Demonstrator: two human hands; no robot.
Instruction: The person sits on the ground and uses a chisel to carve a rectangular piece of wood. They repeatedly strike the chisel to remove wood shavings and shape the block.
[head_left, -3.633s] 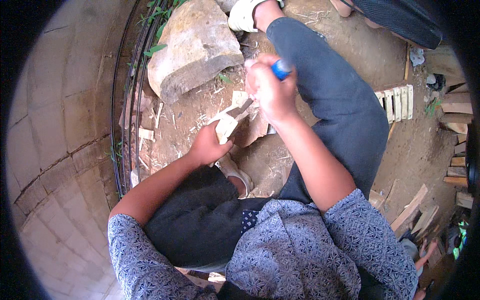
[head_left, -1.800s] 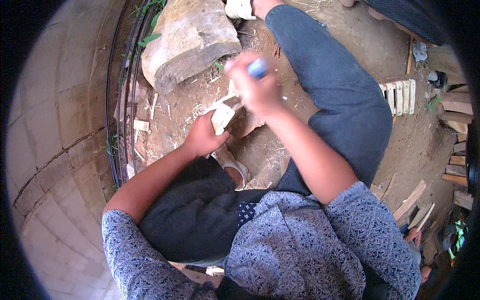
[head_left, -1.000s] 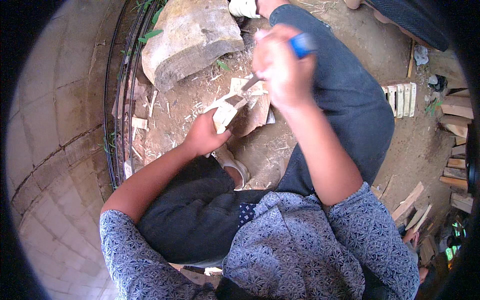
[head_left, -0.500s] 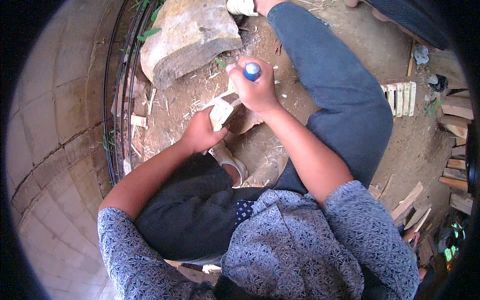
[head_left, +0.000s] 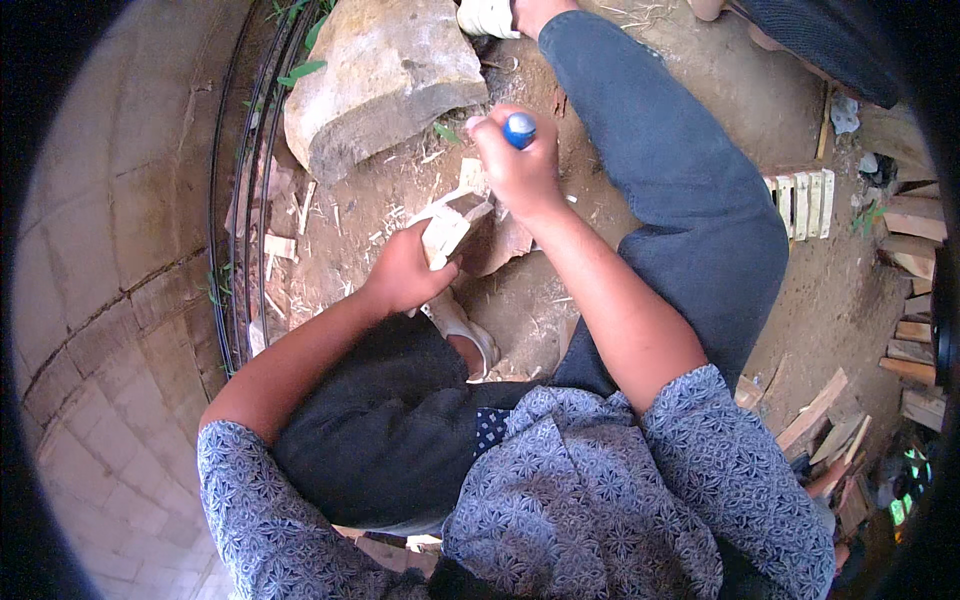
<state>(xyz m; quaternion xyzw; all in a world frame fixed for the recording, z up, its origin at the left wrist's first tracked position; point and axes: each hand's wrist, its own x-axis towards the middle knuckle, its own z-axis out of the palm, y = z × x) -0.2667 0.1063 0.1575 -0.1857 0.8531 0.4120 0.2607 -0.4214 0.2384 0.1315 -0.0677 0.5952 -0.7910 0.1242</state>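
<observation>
My left hand (head_left: 408, 268) is closed around the near end of a pale carved piece of wood (head_left: 446, 236), whose cut block end rises above my fingers. The wood stretches away from me over the ground. My right hand (head_left: 520, 178) is wrapped round a tool with a blue handle (head_left: 519, 131). A rounded, whitish-silver end tops that handle. The tool's working end is hidden below my fist, so its kind does not show. My right fist is just right of the wood's far part; whether the tool touches it I cannot tell.
A large pale rock (head_left: 385, 85) lies ahead, beside dark cables (head_left: 232, 200) along a curved-looking wall (head_left: 110, 260). Shavings litter the dirt around my hands. Slatted pale wood (head_left: 803, 204) and stacked wooden pieces (head_left: 912, 255) are at right. A person's dark-clothed part (head_left: 825, 45) shows at upper right.
My right hand with the blue-handled tool has shifted slightly right and away from the wood, uncovering more of its far part. My left hand keeps its hold on the wood.
</observation>
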